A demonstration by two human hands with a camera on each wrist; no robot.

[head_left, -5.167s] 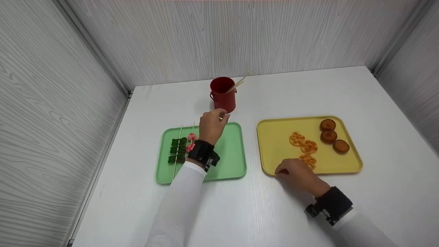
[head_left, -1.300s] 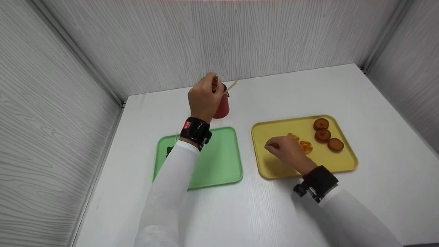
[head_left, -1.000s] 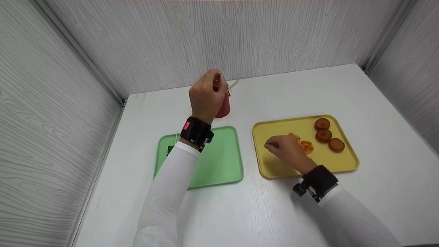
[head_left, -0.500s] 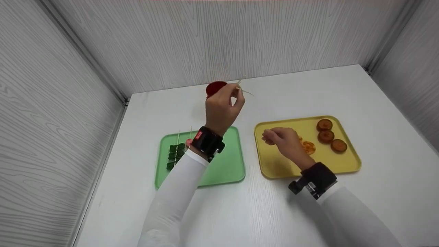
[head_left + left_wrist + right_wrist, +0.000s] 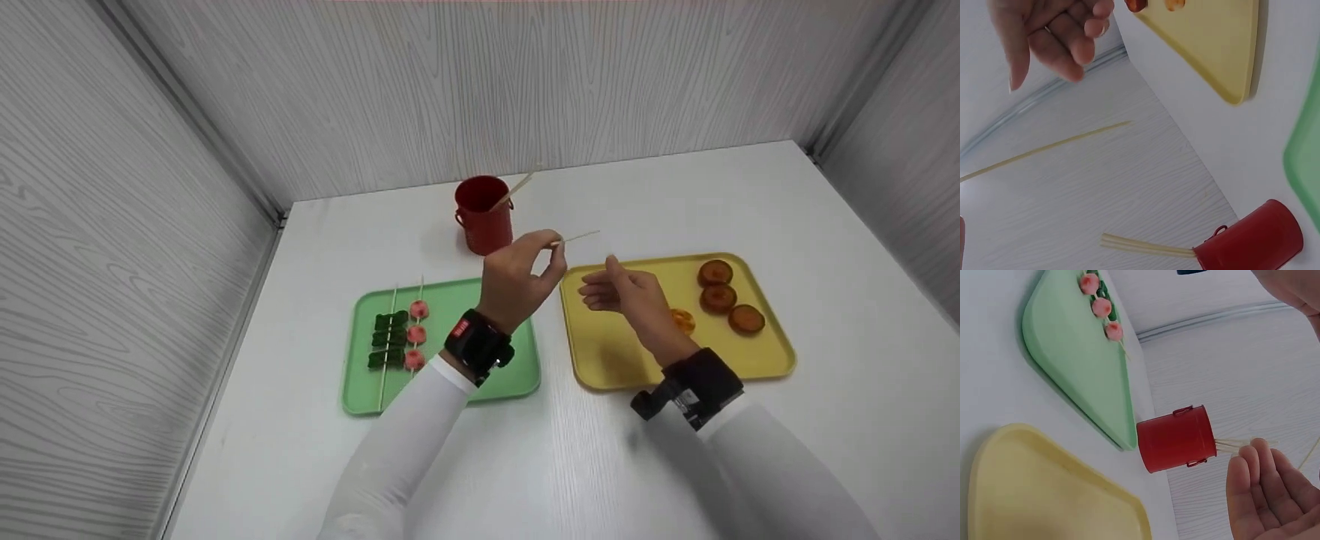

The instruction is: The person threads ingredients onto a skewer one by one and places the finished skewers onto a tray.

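Note:
My left hand (image 5: 519, 281) pinches a thin wooden skewer (image 5: 581, 237) between thumb and forefinger, its free end pointing right. In the left wrist view the skewer (image 5: 1044, 148) slants across with its tip bare. My right hand (image 5: 634, 304) hovers above the yellow tray (image 5: 604, 356), thumb up and fingers loosely extended, close to the skewer's end. Nothing sits in its palm in the right wrist view, where the fingers (image 5: 1266, 489) are apart from the stick. Behind the left hand stands a red bucket (image 5: 489, 231) with several skewers (image 5: 520, 187) leaning out.
On the green tray (image 5: 517, 367) lie one skewer of dark green pieces (image 5: 388, 337) and one of pink balls (image 5: 416, 334). The yellow tray bears orange lacy slices (image 5: 682, 321), partly hidden by the right hand, and three brown round pieces (image 5: 718, 298). Grey wood-grain walls enclose the table.
My left hand has gone from the green tray to the bucket, then come right and nearer with a skewer. My right hand has risen and its curled fingers have loosened.

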